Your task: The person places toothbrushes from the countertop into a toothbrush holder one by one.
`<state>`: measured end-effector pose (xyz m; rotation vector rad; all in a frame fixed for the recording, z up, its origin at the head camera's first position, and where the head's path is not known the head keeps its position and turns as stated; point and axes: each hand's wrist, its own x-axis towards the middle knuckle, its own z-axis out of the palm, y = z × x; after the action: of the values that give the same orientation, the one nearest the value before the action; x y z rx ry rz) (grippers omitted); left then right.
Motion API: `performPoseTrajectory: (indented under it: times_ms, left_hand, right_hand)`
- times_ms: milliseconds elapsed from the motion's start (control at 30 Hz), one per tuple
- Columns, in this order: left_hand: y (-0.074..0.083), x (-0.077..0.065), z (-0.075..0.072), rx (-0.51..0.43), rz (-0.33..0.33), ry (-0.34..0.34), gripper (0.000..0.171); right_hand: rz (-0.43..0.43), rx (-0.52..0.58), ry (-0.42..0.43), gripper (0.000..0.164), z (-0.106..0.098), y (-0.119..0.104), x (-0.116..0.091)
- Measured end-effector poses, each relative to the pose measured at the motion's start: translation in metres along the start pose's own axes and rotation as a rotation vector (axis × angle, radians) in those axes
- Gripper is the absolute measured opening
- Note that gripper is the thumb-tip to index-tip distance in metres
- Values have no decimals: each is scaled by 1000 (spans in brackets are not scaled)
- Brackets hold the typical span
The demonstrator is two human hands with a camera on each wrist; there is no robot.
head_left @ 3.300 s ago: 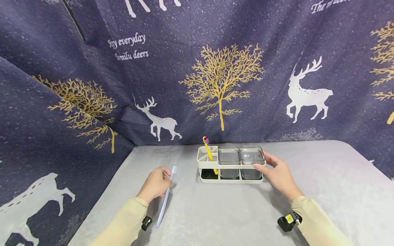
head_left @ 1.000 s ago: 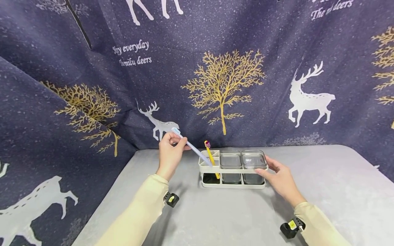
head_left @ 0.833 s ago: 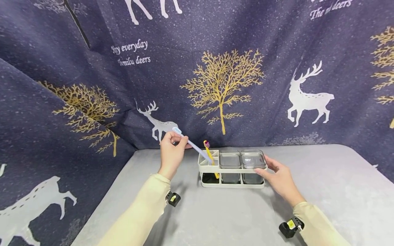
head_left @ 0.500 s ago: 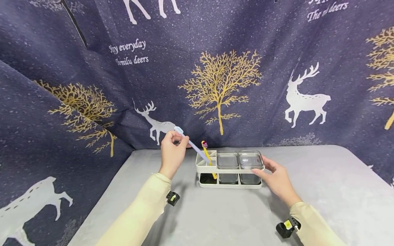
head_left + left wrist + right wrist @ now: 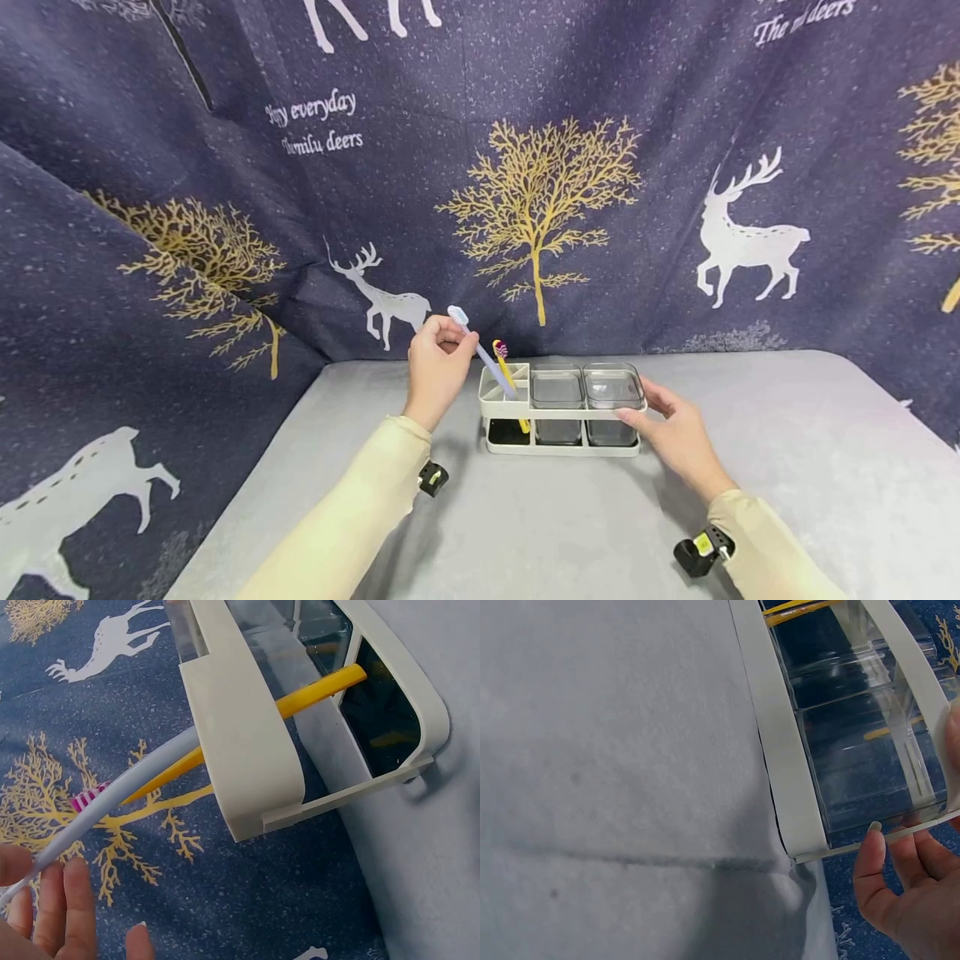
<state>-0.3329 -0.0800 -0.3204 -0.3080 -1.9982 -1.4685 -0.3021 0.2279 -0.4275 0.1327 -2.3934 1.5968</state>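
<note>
My left hand [image 5: 438, 375] pinches a pale blue toothbrush [image 5: 489, 360] near its bristle end, left of a cream toothbrush holder [image 5: 566, 414]. The brush slants, head up, and its handle end is at the holder's divided left section. In the left wrist view the blue handle [image 5: 120, 784] meets the holder's upper tier [image 5: 251, 742], which hides its tip. A yellow toothbrush [image 5: 524, 426] with a purple-and-white head leans in that same section. My right hand [image 5: 678, 429] grips the holder's right end, thumb in front and fingers behind.
Two clear dark-tinted cups [image 5: 557, 387] sit side by side in the holder's middle and right sections. The holder stands toward the back of a grey-covered table [image 5: 540, 525]. A navy cloth [image 5: 420, 192] with deer and trees hangs behind.
My left hand has lifted the blue toothbrush from low at the left, turned it head up and carried it right to the holder. The right hand has kept its grip.
</note>
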Motion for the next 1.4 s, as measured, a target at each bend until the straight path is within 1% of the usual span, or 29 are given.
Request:
performPoseTrajectory:
  times_ms: [200, 533, 833, 1200, 1400]
  left_hand:
    - [-4, 0, 1, 42, 14, -3, 13]
    - [-10, -2, 8, 73, 22, -45, 14]
    - [-14, -5, 9, 124, 44, -80, 14]
    - [-12, -9, 15, 130, 16, -115, 15]
    - [-16, -12, 19, 123, 26, -125, 15]
  right_hand:
    - [-4, 14, 3, 73, 0, 1, 2]
    - [6, 9, 4, 74, 2, 2, 0]
    - [25, 17, -5, 76, 2, 1, 0]
    - [23, 13, -5, 76, 1, 1, 0]
    - [23, 16, -1, 76, 0, 0, 1]
